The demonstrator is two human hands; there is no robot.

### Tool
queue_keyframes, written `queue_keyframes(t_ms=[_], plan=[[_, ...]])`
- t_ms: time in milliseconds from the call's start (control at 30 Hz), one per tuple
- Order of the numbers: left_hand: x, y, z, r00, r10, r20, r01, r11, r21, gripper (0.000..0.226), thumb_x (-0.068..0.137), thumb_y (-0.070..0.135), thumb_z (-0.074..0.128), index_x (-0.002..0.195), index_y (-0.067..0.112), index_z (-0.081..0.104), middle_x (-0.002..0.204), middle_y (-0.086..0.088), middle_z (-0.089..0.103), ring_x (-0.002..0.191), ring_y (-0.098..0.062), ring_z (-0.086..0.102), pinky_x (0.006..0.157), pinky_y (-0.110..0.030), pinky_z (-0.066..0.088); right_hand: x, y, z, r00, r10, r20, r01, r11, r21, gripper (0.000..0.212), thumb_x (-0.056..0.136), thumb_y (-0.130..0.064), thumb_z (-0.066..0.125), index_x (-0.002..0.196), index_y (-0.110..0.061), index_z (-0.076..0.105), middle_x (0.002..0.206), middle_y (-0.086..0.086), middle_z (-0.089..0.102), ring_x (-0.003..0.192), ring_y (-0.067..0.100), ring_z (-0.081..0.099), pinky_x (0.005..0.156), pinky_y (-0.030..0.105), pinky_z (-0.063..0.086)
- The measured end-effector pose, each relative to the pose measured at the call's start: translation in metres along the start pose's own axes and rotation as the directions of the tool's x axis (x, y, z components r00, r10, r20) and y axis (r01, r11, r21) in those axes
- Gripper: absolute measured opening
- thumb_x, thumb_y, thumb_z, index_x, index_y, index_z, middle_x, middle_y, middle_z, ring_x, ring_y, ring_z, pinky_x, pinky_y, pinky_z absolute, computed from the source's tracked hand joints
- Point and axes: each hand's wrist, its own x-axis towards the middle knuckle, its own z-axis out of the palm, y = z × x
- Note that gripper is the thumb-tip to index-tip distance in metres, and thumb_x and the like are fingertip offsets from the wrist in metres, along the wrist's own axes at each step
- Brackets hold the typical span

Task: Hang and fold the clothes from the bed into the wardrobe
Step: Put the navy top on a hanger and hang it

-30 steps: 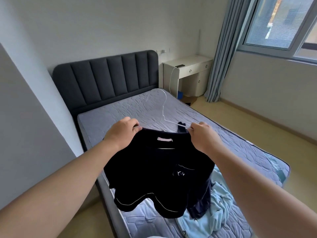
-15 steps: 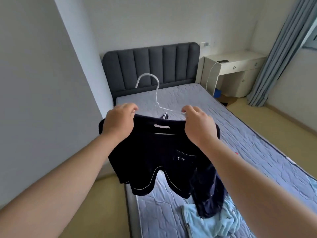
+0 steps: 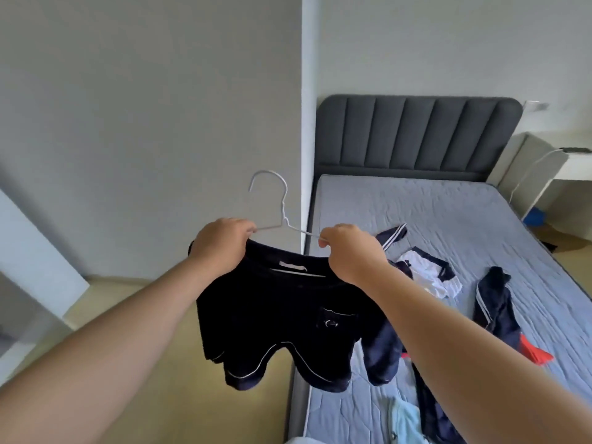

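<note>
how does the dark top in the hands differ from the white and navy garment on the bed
The dark top hangs in the air, gripped by the left hand and right hand with a hanger; the white and navy garment lies crumpled on the bed. The dark top is nearly all dark with thin pale piping; the garment is mostly white. Both are clothing.

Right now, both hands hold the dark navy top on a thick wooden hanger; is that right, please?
Not quite: the head view shows a thin white wire hanger, not wooden. The left hand and right hand do hold the dark navy top on it.
</note>
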Motion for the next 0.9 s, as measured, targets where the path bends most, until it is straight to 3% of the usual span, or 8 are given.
queue_keyframes(t_ms=[100, 267, 400, 533, 667, 733, 800, 900], plan=[[-0.022, -0.044, -0.011, 0.998, -0.012, -0.056, 0.009, 0.999, -0.037, 0.022, 0.101, 0.013, 0.051, 0.101, 0.019, 0.072, 0.087, 0.001, 0.071, 0.080, -0.027, 0.063, 0.066, -0.036, 0.050, 0.007, -0.047, 0.018, 0.998, -0.059, -0.001, 0.059, 0.996, 0.068, 0.042, 0.090, 0.002, 0.044, 0.112, -0.029, 0.061, 0.101, -0.005, 0.058, 0.076, 0.022, 0.058, 0.056, 0.031, 0.046], [-0.060, -0.146, -0.028, 0.994, -0.108, -0.021, 0.106, 0.992, -0.073, 0.027, 0.097, 0.006, 0.055, 0.112, 0.020, 0.073, 0.098, 0.002, 0.074, 0.092, -0.025, 0.066, 0.077, -0.032, 0.049, 0.021, -0.148, 0.055, 0.989, -0.150, -0.010, 0.150, 0.979, 0.140, 0.016, 0.106, -0.028, 0.045, 0.110, -0.028, 0.060, 0.094, -0.002, 0.067, 0.076, 0.025, 0.063, 0.066, 0.038, 0.057], [-0.096, -0.227, -0.048, 0.987, -0.159, 0.014, 0.159, 0.981, -0.109, 0.031, 0.096, 0.004, 0.054, 0.113, 0.021, 0.074, 0.098, 0.004, 0.075, 0.096, -0.022, 0.067, 0.081, -0.030, 0.049, 0.032, -0.242, 0.091, 0.970, -0.238, -0.055, 0.244, 0.948, 0.206, 0.017, 0.106, -0.023, 0.046, 0.111, -0.024, 0.062, 0.089, 0.000, 0.069, 0.076, 0.030, 0.066, 0.065, 0.041, 0.058], [-0.130, -0.299, -0.077, 0.978, -0.208, -0.008, 0.206, 0.971, -0.124, 0.023, 0.101, 0.020, 0.055, 0.117, 0.021, 0.072, 0.109, 0.008, 0.075, 0.103, -0.016, 0.067, 0.088, -0.028, 0.051, 0.047, -0.339, 0.123, 0.938, -0.344, -0.040, 0.345, 0.918, 0.195, 0.020, 0.105, -0.019, 0.046, 0.115, -0.023, 0.063, 0.088, 0.001, 0.067, 0.072, 0.030, 0.063, 0.063, 0.041, 0.057], [-0.155, -0.361, -0.106, 0.948, -0.318, -0.023, 0.312, 0.940, -0.136, 0.016, 0.101, 0.029, 0.057, 0.100, 0.021, 0.071, 0.084, 0.021, 0.063, 0.089, -0.014, 0.065, 0.066, -0.021, 0.043, 0.066, -0.425, 0.149, 0.911, -0.412, -0.007, 0.409, 0.901, 0.148, 0.025, 0.102, -0.012, 0.046, 0.117, -0.027, 0.060, 0.087, 0.002, 0.065, 0.071, 0.030, 0.062, 0.062, 0.038, 0.057], [-0.164, -0.388, -0.115, 0.919, -0.391, -0.047, 0.379, 0.911, -0.166, 0.022, 0.101, 0.037, 0.055, 0.101, 0.022, 0.071, 0.094, 0.019, 0.068, 0.093, -0.009, 0.064, 0.073, -0.027, 0.049, 0.078, -0.463, 0.158, 0.896, -0.445, -0.012, 0.442, 0.887, 0.132, 0.027, 0.100, -0.010, 0.047, 0.116, -0.028, 0.059, 0.082, 0.001, 0.063, 0.066, 0.029, 0.060, 0.058, 0.036, 0.055], [-0.169, -0.416, -0.121, 0.872, -0.482, -0.089, 0.455, 0.864, -0.217, 0.030, 0.102, 0.046, 0.051, 0.097, 0.025, 0.072, 0.095, 0.019, 0.069, 0.083, -0.005, 0.062, 0.070, -0.028, 0.048, 0.093, -0.499, 0.166, 0.871, -0.490, -0.008, 0.488, 0.866, 0.108, 0.028, 0.098, -0.009, 0.048, 0.116, -0.029, 0.059, 0.078, -0.001, 0.059, 0.062, 0.027, 0.056, 0.052, 0.032, 0.049], [-0.170, -0.461, -0.129, 0.774, -0.610, -0.167, 0.570, 0.787, -0.235, 0.047, 0.103, 0.048, 0.047, 0.072, 0.016, 0.062, 0.059, 0.004, 0.053, 0.053, -0.010, 0.048, 0.050, -0.029, 0.032, 0.119, -0.548, 0.180, 0.827, -0.563, 0.005, 0.560, 0.824, 0.083, 0.027, 0.096, -0.009, 0.051, 0.114, -0.028, 0.059, 0.067, -0.004, 0.049, 0.052, 0.019, 0.046, 0.044, 0.026, 0.031]])
